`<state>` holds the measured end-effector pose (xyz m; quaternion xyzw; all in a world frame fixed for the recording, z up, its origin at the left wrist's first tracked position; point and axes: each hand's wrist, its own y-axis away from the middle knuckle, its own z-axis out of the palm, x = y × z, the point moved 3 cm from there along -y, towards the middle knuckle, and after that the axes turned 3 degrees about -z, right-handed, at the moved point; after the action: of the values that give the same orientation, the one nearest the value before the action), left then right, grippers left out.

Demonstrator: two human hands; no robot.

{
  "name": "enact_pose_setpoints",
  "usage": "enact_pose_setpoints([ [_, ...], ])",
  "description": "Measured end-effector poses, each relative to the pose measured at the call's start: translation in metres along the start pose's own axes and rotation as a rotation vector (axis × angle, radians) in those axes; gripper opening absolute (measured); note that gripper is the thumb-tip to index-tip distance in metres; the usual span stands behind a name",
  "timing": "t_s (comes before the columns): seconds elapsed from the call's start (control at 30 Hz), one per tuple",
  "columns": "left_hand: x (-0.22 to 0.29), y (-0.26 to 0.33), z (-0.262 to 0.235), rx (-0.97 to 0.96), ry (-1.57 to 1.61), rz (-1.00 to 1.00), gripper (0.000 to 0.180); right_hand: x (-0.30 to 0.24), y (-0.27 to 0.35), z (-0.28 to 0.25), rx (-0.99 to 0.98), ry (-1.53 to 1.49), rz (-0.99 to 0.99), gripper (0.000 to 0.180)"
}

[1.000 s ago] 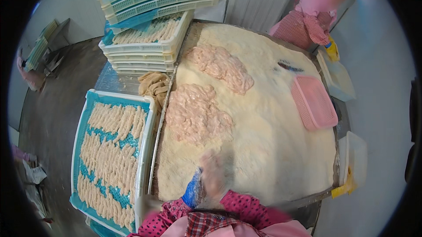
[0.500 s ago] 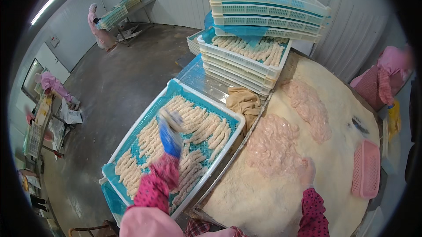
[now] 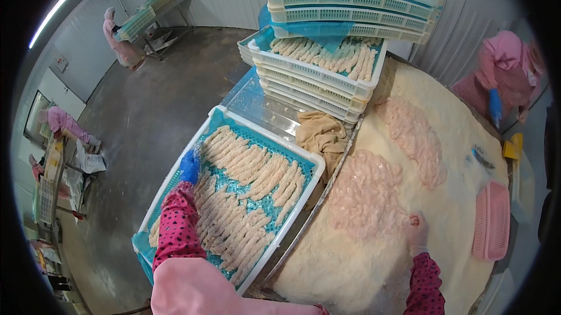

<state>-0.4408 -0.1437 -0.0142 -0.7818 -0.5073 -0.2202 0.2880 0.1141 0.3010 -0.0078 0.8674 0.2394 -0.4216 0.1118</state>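
My left hand (image 3: 190,165), in a blue glove, is at the left side of a white tray lined with teal mesh (image 3: 232,187). Its fingers are closed on a pale coated strip, largely hidden by the glove. Rows of coated meat strips (image 3: 245,160) lie side by side in this tray. On the right, my right hand (image 3: 417,233), in a thin clear glove, has its fingers curled at the edge of a pink raw meat heap (image 3: 365,195). What those fingers hold, if anything, is hidden. The heap rests on a bed of pale coating powder (image 3: 345,271).
A second raw meat heap (image 3: 412,134) lies farther back. Stacked trays (image 3: 327,75) stand behind a tan cloth (image 3: 321,134). At right are a pink basket (image 3: 492,221), a brush-like tool (image 3: 482,158) and a co-worker (image 3: 502,75). Other people work at far left tables.
My left hand has moved left and slightly down across the tray to its left side. My right hand has shifted slightly right and down. The co-worker at right has moved, showing a blue-gloved hand.
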Motion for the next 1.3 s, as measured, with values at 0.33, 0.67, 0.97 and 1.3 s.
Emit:
enact_pose_setpoints([
  [0.33,-0.095,0.062,-0.104,-0.386,0.109,-0.182,0.031,0.005,0.023,-0.034,0.036,-0.222,0.146,0.009],
  [0.67,-0.02,0.12,-0.08,-0.169,0.002,-0.173,0.039,-0.059,0.125,-0.035,-0.319,0.223,-0.531,0.02],
  [0.97,0.231,0.32,0.095,-1.105,0.501,0.241,0.045,0.051,0.162,0.018,-0.012,0.18,-0.166,0.041],
  [1.3,0.333,0.405,0.137,-0.871,0.256,0.77,0.054,0.068,0.214,-0.052,-0.066,0.639,-0.195,0.04],
])
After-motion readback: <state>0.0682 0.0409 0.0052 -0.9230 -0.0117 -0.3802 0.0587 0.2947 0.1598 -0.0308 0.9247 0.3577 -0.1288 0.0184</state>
